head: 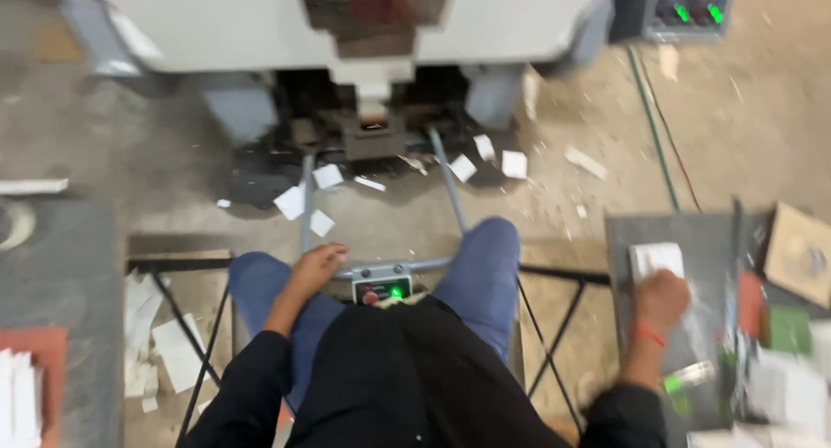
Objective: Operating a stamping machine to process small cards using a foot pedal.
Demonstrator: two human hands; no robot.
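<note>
— White and small, is that stack (pixel 655 259) what the right hand (pixel 660 301) is on?

— Yes. It is a squarish pile of white cards, lying on the grey table (pixel 625 240) at the right of the frame. The right hand sits at the pile's lower edge, fingers curled against it; blur hides whether it truly grips the cards or just rests there. A red band rings that wrist.

— And the left hand (pixel 317 266)?

— Lower centre, resting on the left knee, fingers loosely bent, holding nothing. Just right of it is a grey bar (pixel 424 265) with a small box (pixel 383 289) showing a green light and a red button.

— What surrounds the stack?

— Right of it, blurred: a brown board (pixel 798 253), something red, something green. White scraps (pixel 325 176) litter the floor at centre, below the grey machine (pixel 346 24) across the top. Another white pile (pixel 17 396) sits at the lower left.
</note>
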